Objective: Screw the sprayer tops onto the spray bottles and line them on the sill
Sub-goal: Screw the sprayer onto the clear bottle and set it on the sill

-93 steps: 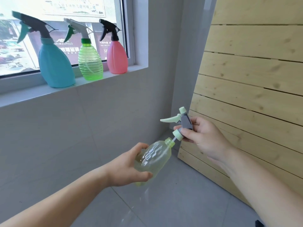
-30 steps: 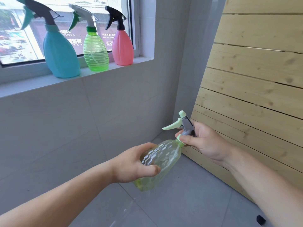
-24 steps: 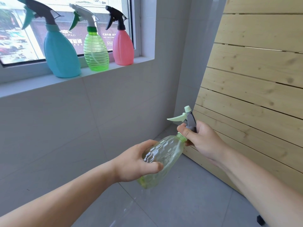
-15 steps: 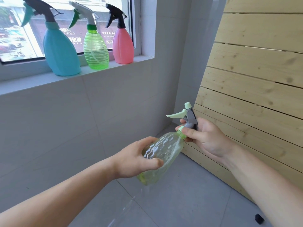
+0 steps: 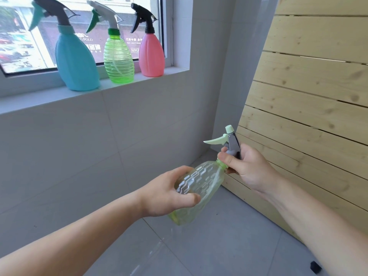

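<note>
My left hand [image 5: 169, 193] grips the body of a pale yellow-green clear spray bottle [image 5: 201, 182], held tilted with its neck up to the right. My right hand [image 5: 247, 168] grips the grey and mint sprayer top [image 5: 227, 139] at its collar, which sits on the bottle's neck. The trigger points left. On the white sill [image 5: 39, 100] stand three bottles with sprayer tops: a blue one [image 5: 74, 62], a green ribbed one [image 5: 118, 58] and a pink one [image 5: 151, 54].
A slatted wooden panel [image 5: 310, 108] leans against the wall on the right. Grey tiled wall below the sill and grey floor tiles [image 5: 209, 246] lie underneath. A small black object [image 5: 315, 266] lies on the floor at the lower right.
The sprayer top has come down from just off the neck onto the bottle's neck. My right hand has shifted its grip around the collar while the bottle rose a little.
</note>
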Demonstrator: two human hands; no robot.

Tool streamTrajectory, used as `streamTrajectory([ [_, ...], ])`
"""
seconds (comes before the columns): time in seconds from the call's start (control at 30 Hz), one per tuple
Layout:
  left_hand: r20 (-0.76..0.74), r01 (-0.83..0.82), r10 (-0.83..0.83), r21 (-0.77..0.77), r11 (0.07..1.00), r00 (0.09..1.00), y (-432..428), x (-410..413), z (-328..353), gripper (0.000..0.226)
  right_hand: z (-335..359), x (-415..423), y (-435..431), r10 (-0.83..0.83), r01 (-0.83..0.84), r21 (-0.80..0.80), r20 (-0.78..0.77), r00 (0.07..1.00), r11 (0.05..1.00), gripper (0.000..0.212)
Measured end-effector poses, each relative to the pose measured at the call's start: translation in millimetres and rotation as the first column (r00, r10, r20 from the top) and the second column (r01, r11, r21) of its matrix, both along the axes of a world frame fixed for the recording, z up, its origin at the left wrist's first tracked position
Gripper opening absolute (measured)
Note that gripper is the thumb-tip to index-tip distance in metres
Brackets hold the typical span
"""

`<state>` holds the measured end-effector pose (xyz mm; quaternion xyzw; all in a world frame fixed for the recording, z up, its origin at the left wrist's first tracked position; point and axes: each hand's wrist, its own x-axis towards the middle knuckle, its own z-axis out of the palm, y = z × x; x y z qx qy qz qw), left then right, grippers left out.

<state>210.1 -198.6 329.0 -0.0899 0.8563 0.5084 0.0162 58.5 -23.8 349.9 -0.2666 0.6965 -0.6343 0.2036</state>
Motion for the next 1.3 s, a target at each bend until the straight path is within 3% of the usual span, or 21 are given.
streamTrajectory([
  [0.1,0.01,-0.001,0.001,-0.008,1.0,1.0,1.3,0.0,-0.1,0.042,-4.1,2.6,-3.6,-0.073,0.077,0.072,-0.047,0.996,0.994,0.017],
  [0.23,0.001,-0.021,0.022,-0.024,0.999,1.0,1.9,-0.8,3.0,0.044,2.5,-5.4,0.0,0.032,-0.029,-0.031,0.095,0.995,0.999,0.02],
  [0.37,0.008,-0.031,0.031,-0.052,0.998,0.999,2.8,0.5,0.2,0.047,-0.9,0.4,-2.4,-0.03,0.031,0.045,-0.019,0.999,0.998,0.013],
  [0.43,0.012,-0.027,0.028,-0.063,0.998,1.0,3.1,1.2,-0.3,0.045,-4.6,2.3,-3.8,-0.079,0.082,0.078,-0.04,0.996,0.994,0.02],
  [0.5,0.005,-0.031,0.032,-0.065,0.997,0.999,3.3,1.3,1.0,0.045,-4.3,-0.3,-2.6,-0.056,0.055,0.077,0.011,0.998,0.995,0.025],
  [0.6,-0.008,-0.035,0.035,-0.043,0.998,0.999,5.0,0.2,2.6,0.047,-0.9,-5.5,0.7,0.016,-0.014,-0.021,0.102,0.995,1.0,0.014],
  [0.7,-0.002,-0.034,0.034,-0.057,0.998,0.999,6.0,0.5,1.8,0.048,-3.0,-2.3,-0.8,-0.023,0.023,0.007,0.031,0.999,1.0,0.012],
  [0.83,0.006,-0.037,0.037,-0.08,0.996,0.999,4.9,1.9,1.5,0.054,-6.1,2.8,-3.3,-0.08,0.082,0.065,-0.046,0.996,0.994,0.029],
  [1.0,-0.012,-0.049,0.048,-0.079,0.996,0.999,4.1,-0.3,5.2,0.049,3.7,-8.0,2.3,0.063,-0.049,-0.097,0.154,0.986,0.994,0.026],
  [1.23,-0.011,-0.061,0.061,-0.029,0.998,0.998,5.5,1.7,2.2,0.041,-5.5,-5.1,0.0,0.077,-0.061,-0.142,0.111,0.991,0.988,0.027],
  [1.3,-0.02,-0.067,0.066,-0.02,0.998,0.998,7.4,1.8,0.7,0.044,-5.9,-1.9,-2.5,0.036,-0.025,-0.139,0.073,0.997,0.99,0.017],
])
